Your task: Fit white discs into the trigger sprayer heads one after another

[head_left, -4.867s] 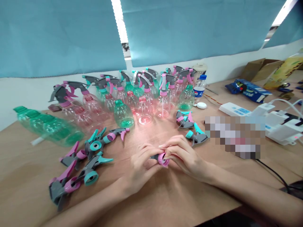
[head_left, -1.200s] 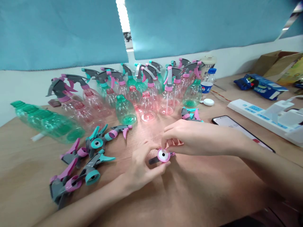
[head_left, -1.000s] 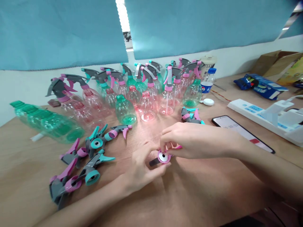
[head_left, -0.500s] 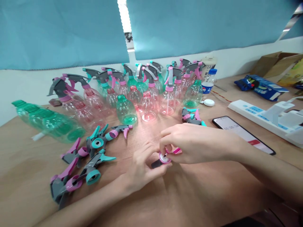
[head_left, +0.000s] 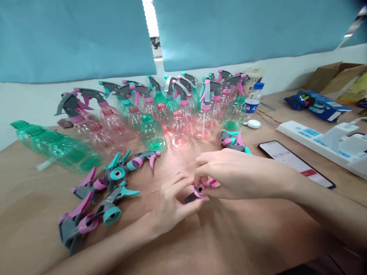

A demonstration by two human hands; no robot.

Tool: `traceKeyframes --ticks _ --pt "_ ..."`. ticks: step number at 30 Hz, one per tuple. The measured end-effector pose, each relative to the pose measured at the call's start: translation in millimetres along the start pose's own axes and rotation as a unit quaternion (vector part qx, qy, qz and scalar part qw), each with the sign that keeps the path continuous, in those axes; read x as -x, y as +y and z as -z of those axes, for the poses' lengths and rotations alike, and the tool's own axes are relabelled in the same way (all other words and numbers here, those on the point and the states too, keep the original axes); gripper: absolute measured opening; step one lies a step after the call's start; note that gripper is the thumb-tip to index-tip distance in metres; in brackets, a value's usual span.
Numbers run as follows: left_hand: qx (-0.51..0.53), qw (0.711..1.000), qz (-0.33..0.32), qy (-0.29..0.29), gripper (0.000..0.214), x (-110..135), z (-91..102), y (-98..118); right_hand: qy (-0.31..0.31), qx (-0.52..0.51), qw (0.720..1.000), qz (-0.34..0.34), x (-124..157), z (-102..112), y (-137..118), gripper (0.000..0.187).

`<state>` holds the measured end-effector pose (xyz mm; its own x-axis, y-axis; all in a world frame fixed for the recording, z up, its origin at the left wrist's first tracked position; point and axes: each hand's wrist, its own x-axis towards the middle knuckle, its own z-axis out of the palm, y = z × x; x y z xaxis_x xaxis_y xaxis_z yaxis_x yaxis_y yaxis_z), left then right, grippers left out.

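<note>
My left hand (head_left: 174,202) grips a trigger spray head (head_left: 200,190), grey with a pink collar, its round opening turned up toward me. A dark hole shows inside the collar. Over that opening, my right hand (head_left: 220,172) has its fingers curled and pinched together at the rim; whatever sits between its fingertips is hidden. Part of the pink trigger pokes out beneath the right fingers. To the left lie several loose spray heads (head_left: 111,206) with pink or turquoise collars. A smaller group of spray heads (head_left: 233,141) lies just beyond my right hand.
Pink and green bottles stand at the back, several capped with spray heads; an open pink bottle (head_left: 180,131) is among the nearest. Green bottles (head_left: 65,151) lie at left. On the right are a phone (head_left: 295,162), a power strip (head_left: 312,141) and a blue packet (head_left: 318,105).
White showed inside the pink collar before; now a dark hole is visible there. Both hands keep nearly the same place, with the right fingers slightly shifted.
</note>
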<state>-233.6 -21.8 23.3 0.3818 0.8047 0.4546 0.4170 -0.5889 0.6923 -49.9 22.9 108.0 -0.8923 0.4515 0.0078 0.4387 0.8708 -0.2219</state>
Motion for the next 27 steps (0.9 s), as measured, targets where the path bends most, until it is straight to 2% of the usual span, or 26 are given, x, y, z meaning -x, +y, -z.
traceKeyframes --ticks 4,8,11,16,22,27 --pt "0.006 1.0 0.026 0.007 0.005 1.6 0.7 -2.8 0.027 0.062 0.998 0.005 0.9 -4.2 -1.0 0.015" --pt "0.001 1.0 0.015 0.015 0.017 2.8 0.8 -3.7 0.032 0.081 0.996 0.003 0.4 -3.9 -3.3 0.017" --pt "0.002 0.999 0.021 0.025 0.019 3.0 1.1 -2.8 0.032 0.084 0.996 0.002 -2.2 -1.6 -3.8 0.014" --pt "0.002 0.998 0.035 0.043 0.024 2.1 2.5 -3.9 0.043 0.06 0.997 0.003 -9.6 -3.5 -0.3 0.014" --pt "0.02 0.997 0.042 0.06 0.039 3.4 -0.1 -12.1 0.09 0.032 0.994 -0.048 -12.5 -7.5 7.4 0.023" --pt "0.039 0.996 0.045 0.065 0.035 3.8 -1.8 -12.0 0.075 -0.037 0.996 -0.018 -6.3 -0.2 14.2 0.016"
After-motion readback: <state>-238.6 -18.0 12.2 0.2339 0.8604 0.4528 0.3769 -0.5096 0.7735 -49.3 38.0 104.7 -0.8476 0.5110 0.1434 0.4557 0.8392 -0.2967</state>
